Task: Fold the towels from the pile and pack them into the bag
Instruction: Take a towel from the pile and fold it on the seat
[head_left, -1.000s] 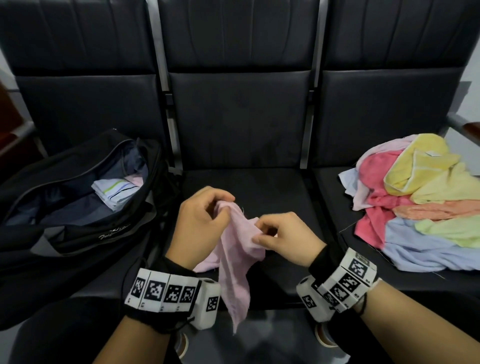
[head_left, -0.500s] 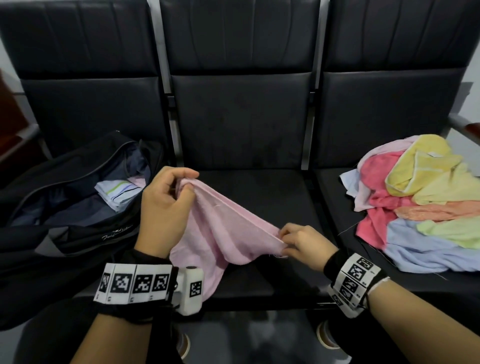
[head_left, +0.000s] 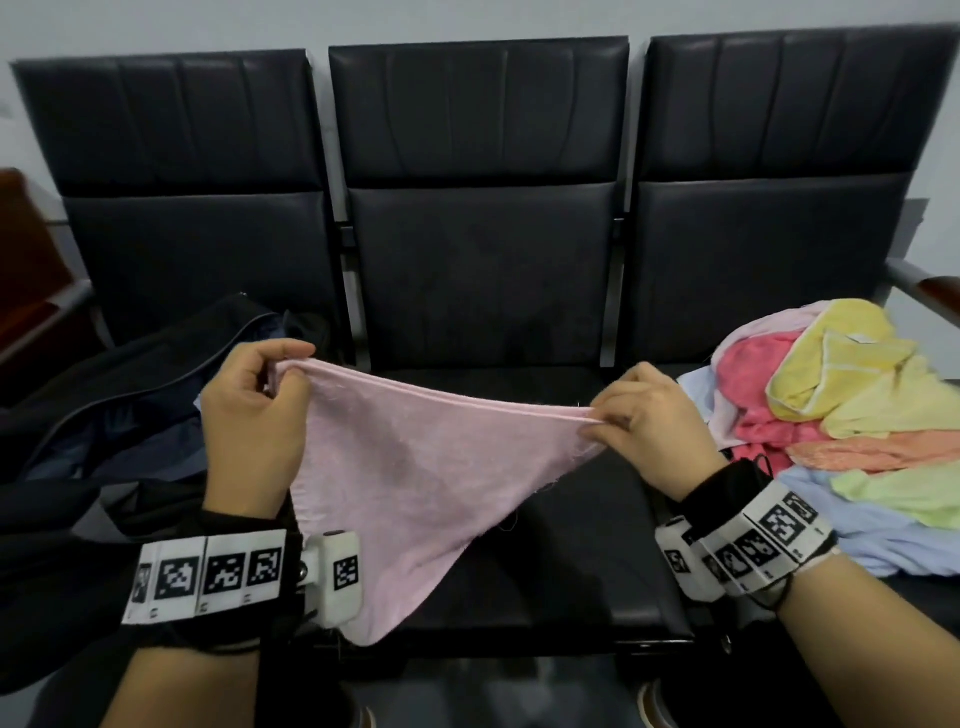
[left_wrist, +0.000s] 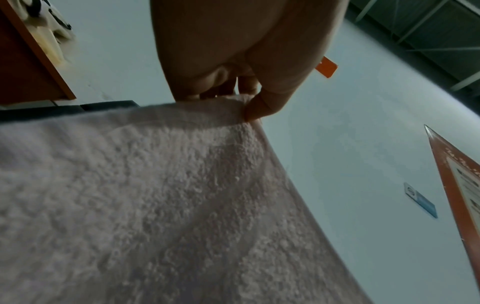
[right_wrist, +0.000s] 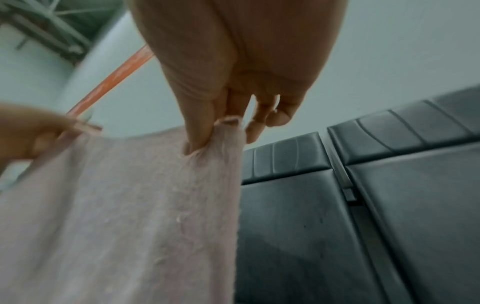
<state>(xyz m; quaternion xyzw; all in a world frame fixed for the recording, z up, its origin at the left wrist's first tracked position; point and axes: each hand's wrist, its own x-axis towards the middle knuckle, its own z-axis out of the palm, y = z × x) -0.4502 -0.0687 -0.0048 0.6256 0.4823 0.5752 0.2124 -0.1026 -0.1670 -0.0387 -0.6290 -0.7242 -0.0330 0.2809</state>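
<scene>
- Row of black seats (head_left: 478, 270): no legible branding.
- Black bag (head_left: 119, 395) on left seat, unzipped; any lettering unreadable.
- Towel pile (head_left: 841, 415) on right seat; white tag, text unreadable.
- Pink towel (head_left: 415, 467) held stretched above middle seat, lower corner hanging.
- Left hand (head_left: 254, 415) pinches left top corner.
- Right hand (head_left: 660, 421) pinches right top corner.
- Wristbands (head_left: 208, 571): black-and-white coded squares only.

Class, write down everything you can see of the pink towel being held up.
The pink towel is pale, thin terry cloth with a fuzzy nap and loose threads. It is unfolded, its top edge stretched between the left hand and right hand, each pinching a corner. The rest hangs to a point over the middle seat.
</scene>
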